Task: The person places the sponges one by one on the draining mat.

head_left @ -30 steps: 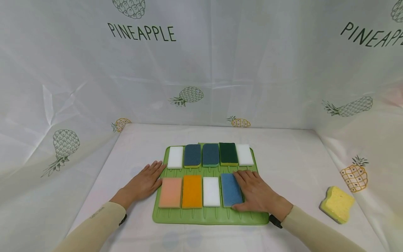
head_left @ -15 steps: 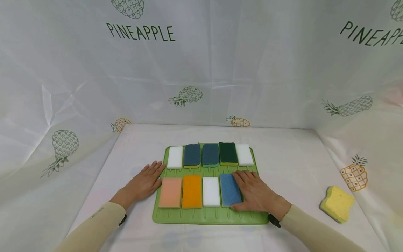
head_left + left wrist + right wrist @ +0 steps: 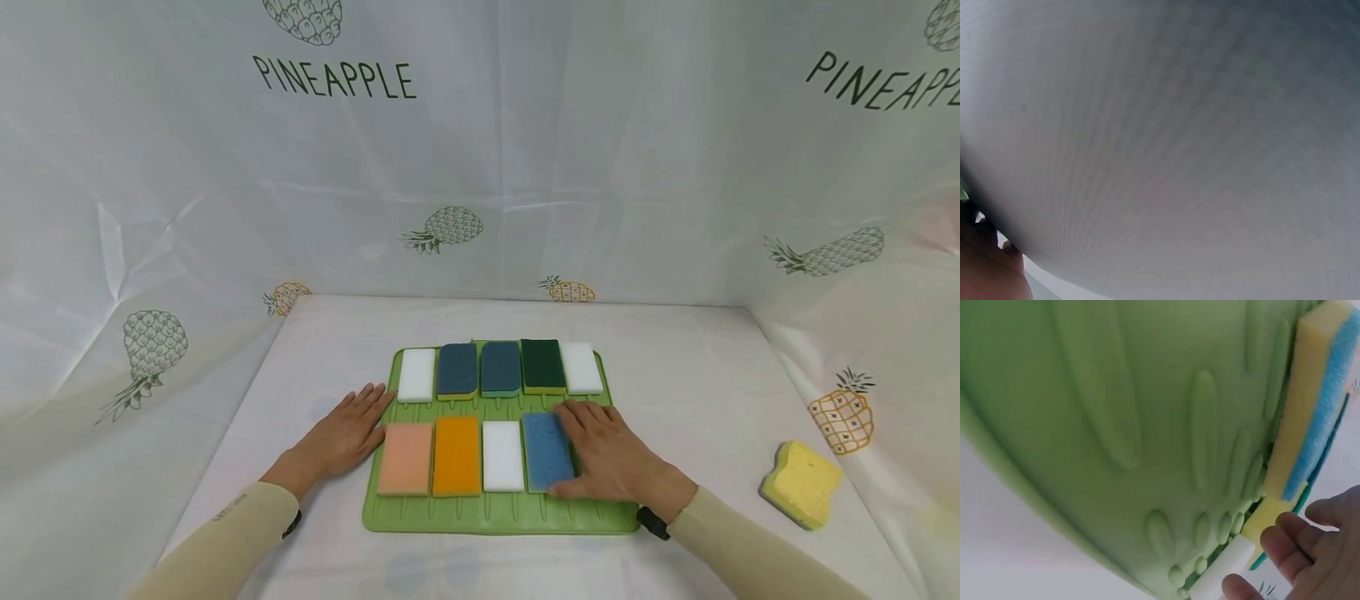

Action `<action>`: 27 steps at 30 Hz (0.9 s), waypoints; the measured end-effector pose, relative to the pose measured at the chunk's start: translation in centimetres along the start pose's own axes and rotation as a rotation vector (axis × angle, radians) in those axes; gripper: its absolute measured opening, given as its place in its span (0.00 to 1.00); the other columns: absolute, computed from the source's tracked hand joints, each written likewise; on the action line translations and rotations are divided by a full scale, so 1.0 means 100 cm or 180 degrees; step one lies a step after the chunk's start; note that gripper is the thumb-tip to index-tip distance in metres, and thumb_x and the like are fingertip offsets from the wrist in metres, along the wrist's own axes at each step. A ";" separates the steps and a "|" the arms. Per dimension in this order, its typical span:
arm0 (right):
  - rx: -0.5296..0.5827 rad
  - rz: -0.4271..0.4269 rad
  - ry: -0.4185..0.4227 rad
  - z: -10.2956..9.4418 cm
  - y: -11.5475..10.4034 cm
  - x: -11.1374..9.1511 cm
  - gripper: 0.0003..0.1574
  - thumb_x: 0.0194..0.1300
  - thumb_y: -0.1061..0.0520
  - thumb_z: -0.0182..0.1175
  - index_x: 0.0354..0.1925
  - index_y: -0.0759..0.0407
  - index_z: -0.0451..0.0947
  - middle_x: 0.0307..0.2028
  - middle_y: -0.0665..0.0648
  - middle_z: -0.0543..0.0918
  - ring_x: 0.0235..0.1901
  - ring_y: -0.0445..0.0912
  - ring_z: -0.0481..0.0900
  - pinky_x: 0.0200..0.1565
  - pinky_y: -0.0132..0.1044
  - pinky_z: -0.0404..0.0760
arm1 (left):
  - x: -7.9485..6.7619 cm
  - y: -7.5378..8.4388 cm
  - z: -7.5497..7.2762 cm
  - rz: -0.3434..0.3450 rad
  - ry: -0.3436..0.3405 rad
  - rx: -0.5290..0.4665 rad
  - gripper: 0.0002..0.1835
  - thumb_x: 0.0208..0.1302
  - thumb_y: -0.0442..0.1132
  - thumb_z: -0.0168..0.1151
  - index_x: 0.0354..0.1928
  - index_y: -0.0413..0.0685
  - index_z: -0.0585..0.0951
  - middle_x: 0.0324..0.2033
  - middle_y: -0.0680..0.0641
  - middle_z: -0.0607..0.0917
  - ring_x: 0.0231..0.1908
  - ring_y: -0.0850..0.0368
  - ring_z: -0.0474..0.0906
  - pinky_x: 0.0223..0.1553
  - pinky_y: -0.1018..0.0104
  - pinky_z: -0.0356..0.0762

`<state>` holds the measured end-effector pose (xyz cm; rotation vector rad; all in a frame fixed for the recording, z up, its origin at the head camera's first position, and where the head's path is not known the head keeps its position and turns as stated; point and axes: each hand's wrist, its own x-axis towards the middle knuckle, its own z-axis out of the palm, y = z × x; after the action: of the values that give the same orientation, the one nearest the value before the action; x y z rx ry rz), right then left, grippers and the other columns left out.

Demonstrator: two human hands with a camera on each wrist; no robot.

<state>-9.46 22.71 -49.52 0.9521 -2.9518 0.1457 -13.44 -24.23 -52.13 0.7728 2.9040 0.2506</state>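
Note:
A green ribbed mat (image 3: 491,517) lies on the table with two rows of sponges. My right hand (image 3: 615,454) is at the right edge of the blue sponge (image 3: 547,454), thumb at its near corner and fingertips at its far corner. In the right wrist view this sponge (image 3: 1316,406) shows a yellow side and a blue top, and the loosely bent fingers of the right hand (image 3: 1310,550) are apart from it. My left hand (image 3: 345,433) lies flat on the table, fingertips at the mat's left edge, beside the pink sponge (image 3: 406,458).
The front row also has an orange sponge (image 3: 457,457) and a white one (image 3: 502,457). Behind are two white sponges, two dark blue-grey ones and a dark green sponge (image 3: 543,365). A yellow sponge (image 3: 802,485) lies far right. White pineapple-print sheeting (image 3: 615,167) surrounds the table.
The blue sponge has slid slightly left toward the white one. My right hand moved with it, then loosened a little at its right edge. The left hand has stayed still.

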 end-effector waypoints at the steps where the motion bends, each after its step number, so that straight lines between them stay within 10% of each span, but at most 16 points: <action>1: 0.0014 0.0038 0.0031 -0.001 0.001 -0.001 0.76 0.55 0.11 0.60 0.79 0.63 0.62 0.73 0.65 0.71 0.70 0.62 0.71 0.65 0.64 0.74 | 0.000 0.000 0.000 0.0007 0.0003 -0.0008 0.34 0.84 0.49 0.49 0.83 0.41 0.58 0.81 0.36 0.61 0.81 0.36 0.56 0.79 0.36 0.56; 9: -0.0114 0.0227 0.0954 -0.007 0.024 -0.021 0.48 0.74 0.29 0.58 0.69 0.66 0.73 0.61 0.66 0.79 0.61 0.63 0.77 0.57 0.63 0.77 | 0.002 -0.001 0.003 0.0047 0.0019 0.0017 0.34 0.85 0.50 0.48 0.83 0.42 0.58 0.81 0.36 0.61 0.81 0.36 0.56 0.79 0.36 0.57; 15: -0.0449 0.0373 0.1506 -0.009 0.059 -0.055 0.51 0.82 0.27 0.37 0.63 0.72 0.76 0.54 0.71 0.81 0.53 0.69 0.78 0.50 0.66 0.76 | 0.002 -0.001 0.005 0.0046 0.0021 0.0007 0.34 0.84 0.50 0.49 0.83 0.41 0.58 0.81 0.36 0.61 0.81 0.36 0.56 0.79 0.36 0.57; 27: -0.0864 0.0878 0.1716 -0.026 0.118 -0.165 0.44 0.76 0.38 0.37 0.60 0.74 0.76 0.51 0.72 0.82 0.50 0.72 0.77 0.45 0.71 0.74 | -0.001 -0.002 0.004 0.0062 0.0035 0.0011 0.34 0.84 0.49 0.50 0.83 0.40 0.59 0.81 0.36 0.61 0.80 0.35 0.56 0.79 0.36 0.57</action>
<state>-2.95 42.08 -48.85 0.3877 -2.4952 0.0036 -13.39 -24.35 -52.50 0.8032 2.9093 0.2527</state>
